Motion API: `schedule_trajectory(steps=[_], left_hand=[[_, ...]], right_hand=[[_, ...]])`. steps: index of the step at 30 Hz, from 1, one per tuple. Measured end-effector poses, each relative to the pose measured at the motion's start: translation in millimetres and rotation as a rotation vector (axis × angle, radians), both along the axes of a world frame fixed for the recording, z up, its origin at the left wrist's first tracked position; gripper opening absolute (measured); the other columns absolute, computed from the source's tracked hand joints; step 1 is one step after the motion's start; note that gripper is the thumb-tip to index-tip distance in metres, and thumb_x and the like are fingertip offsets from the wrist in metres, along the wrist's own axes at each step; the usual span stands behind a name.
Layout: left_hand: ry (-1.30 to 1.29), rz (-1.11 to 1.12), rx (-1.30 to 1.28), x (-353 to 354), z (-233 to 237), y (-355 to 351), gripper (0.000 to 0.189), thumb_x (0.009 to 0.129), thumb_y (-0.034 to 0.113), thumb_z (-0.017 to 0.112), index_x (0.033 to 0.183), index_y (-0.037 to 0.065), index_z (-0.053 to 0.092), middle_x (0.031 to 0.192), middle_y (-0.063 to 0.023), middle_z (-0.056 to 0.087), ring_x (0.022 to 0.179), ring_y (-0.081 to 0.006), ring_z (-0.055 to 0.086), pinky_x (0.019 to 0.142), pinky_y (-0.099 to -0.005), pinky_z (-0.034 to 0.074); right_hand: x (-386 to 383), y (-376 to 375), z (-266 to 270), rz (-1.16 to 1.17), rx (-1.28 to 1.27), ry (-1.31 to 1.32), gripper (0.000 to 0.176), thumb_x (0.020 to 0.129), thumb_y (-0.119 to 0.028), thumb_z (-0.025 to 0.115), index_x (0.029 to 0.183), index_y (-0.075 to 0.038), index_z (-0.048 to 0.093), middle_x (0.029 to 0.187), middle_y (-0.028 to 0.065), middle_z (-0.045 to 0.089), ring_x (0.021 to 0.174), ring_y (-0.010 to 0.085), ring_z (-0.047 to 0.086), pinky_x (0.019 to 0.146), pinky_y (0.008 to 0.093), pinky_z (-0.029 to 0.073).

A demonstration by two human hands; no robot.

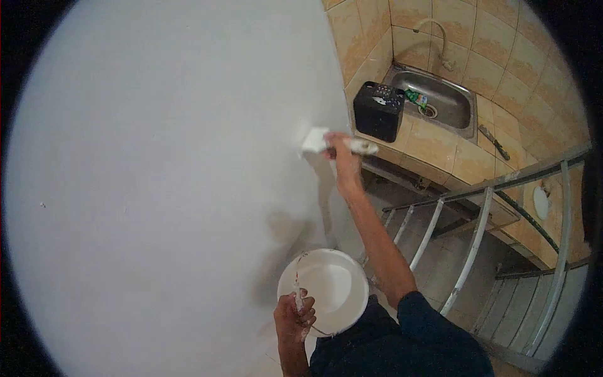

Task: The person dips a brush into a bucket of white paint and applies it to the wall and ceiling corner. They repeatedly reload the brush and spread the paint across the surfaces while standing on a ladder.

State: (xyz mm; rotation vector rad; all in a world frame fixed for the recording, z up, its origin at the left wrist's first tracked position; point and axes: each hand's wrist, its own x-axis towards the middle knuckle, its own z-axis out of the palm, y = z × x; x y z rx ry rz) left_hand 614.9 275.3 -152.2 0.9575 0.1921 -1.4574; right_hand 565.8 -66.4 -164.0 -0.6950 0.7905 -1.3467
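My right hand (340, 152) is closed around a wide white paintbrush (316, 141), its bristle end at the pale wall (157, 157). The brush handle sticks out to the right of the fingers. Lower down, my left hand (295, 316) grips the handle of a round white bucket (353, 267) in a fist. White paint (333, 286) shows inside the bucket. Flecks of white mark the fingers of the left hand.
A metal ladder (480, 229) stands at the right. Beyond it, a tiled counter (433, 139) holds a black basket (377, 116), a steel sink (449, 94) with a green packet (414, 97), and a dark-handled tool (494, 142). A curved faucet (443, 41) rises behind the sink.
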Motion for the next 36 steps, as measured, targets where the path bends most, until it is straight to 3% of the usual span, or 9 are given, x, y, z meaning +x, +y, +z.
schedule_trajectory(steps=[5,8,12,16,18,22,24,30,36], left_hand=[[-0.033,0.001,0.015,0,-2,2,0.037,0.087,0.038,0.049,0.098,0.004,0.055,0.059,-0.0012,0.037,0.041,-0.0107,0.032,0.036,-0.0238,0.033],[-0.077,0.005,0.032,-2,-3,3,0.037,0.087,0.037,0.049,0.099,0.003,0.055,0.06,-0.0018,0.038,0.041,-0.0113,0.032,0.036,-0.0242,0.034],[-0.122,0.053,0.182,-7,9,-5,0.037,0.087,0.036,0.048,0.1,0.002,0.054,0.061,-0.0025,0.039,0.039,-0.0119,0.031,0.035,-0.025,0.034],[-0.066,-0.006,0.078,0,-1,2,0.037,0.088,0.036,0.047,0.102,0.002,0.053,0.059,-0.0025,0.039,0.037,-0.0125,0.032,0.034,-0.025,0.034],[-0.01,-0.018,0.106,-3,1,-5,0.028,0.086,0.031,0.047,0.096,0.006,0.055,0.055,0.0017,0.034,0.038,-0.0085,0.025,0.035,-0.0233,0.025],[0.016,-0.016,0.07,-5,0,-5,0.029,0.086,0.031,0.046,0.096,0.005,0.055,0.054,0.0019,0.034,0.037,-0.0088,0.025,0.035,-0.023,0.025],[-0.023,-0.031,0.045,-2,-7,-2,0.036,0.087,0.034,0.045,0.1,0.002,0.054,0.058,-0.0012,0.039,0.037,-0.0109,0.028,0.035,-0.0265,0.035],[-0.022,-0.031,0.098,-6,1,-10,0.033,0.086,0.031,0.046,0.099,0.002,0.055,0.054,0.0008,0.036,0.038,-0.0095,0.027,0.036,-0.0238,0.027],[-0.029,-0.044,0.093,-2,-5,-8,0.035,0.086,0.033,0.045,0.099,0.002,0.054,0.055,-0.0009,0.039,0.037,-0.0098,0.033,0.036,-0.0237,0.035]], right_hand=[[-26,-9,84,0.046,-0.187,-0.361,0.021,0.084,-0.016,0.057,0.099,-0.002,0.06,0.094,0.0079,0.062,0.084,0.0159,0.06,0.075,0.0313,0.052],[-20,-11,61,0.007,-0.195,-0.336,0.019,0.086,-0.016,0.055,0.098,-0.002,0.06,0.096,0.0085,0.061,0.085,0.0166,0.061,0.075,0.0317,0.052],[-5,3,-45,0.084,0.031,-0.23,0.021,0.086,-0.017,0.057,0.101,-0.002,0.06,0.097,0.0069,0.061,0.085,0.0161,0.061,0.076,0.0297,0.052],[-19,8,-116,0.073,0.149,-0.021,0.018,0.084,-0.016,0.06,0.098,-0.005,0.063,0.094,0.0064,0.063,0.079,0.0138,0.062,0.074,0.0283,0.051],[-19,0,-145,0.02,0.171,0.057,0.018,0.083,-0.017,0.061,0.097,-0.005,0.064,0.092,0.0062,0.064,0.076,0.0135,0.061,0.073,0.0278,0.051],[-22,-22,-138,-0.025,0.248,0.335,0.022,0.081,-0.02,0.065,0.097,-0.005,0.064,0.092,0.0056,0.064,0.071,0.0132,0.061,0.072,0.027,0.051],[-20,-43,-113,-0.036,0.156,0.079,0.025,0.083,-0.026,0.064,0.096,-0.005,0.064,0.093,0.0066,0.064,0.074,0.0143,0.061,0.071,0.0282,0.051],[-48,-74,6,0.048,-0.234,-0.475,0.021,0.091,-0.021,0.053,0.103,-0.005,0.059,0.094,0.0068,0.063,0.077,0.0172,0.062,0.073,0.0312,0.051],[-25,-68,-104,0.077,0.018,-0.21,0.023,0.09,-0.021,0.055,0.105,-0.005,0.059,0.093,0.0055,0.063,0.08,0.0178,0.062,0.076,0.0302,0.051]])
